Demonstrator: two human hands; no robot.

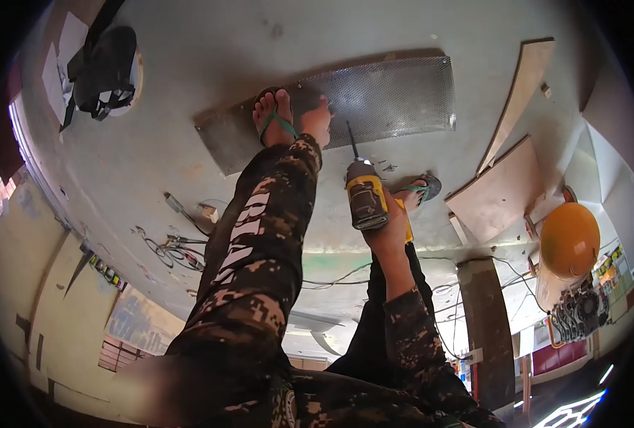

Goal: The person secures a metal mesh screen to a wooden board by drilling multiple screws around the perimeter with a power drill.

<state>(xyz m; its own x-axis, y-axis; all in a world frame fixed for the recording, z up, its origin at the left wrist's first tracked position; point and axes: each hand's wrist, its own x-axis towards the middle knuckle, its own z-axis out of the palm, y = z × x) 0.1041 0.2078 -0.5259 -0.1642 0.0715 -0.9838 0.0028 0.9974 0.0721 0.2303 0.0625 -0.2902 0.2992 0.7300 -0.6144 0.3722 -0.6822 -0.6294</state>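
A perforated metal sheet (402,96) lies on the floor, with one foot in a green-strapped flip-flop (277,118) standing on its left part. Beside that foot, my left hand (315,123) is over the sheet with its fingers pressed together; whatever they pinch is too small to make out. My right hand (387,232) grips a yellow and black power drill (367,196). The drill's long thin bit points at the sheet's near edge, its tip a short way from my left hand. Several small dark pieces (389,167) lie right of the bit.
My other foot (418,191) stands right of the drill. Wooden boards (499,189) lie farther right, near an orange rounded object (570,240). Cables (331,283) cross the floor. A coiled cable (167,250) is at left, and a black object (106,71) at upper left.
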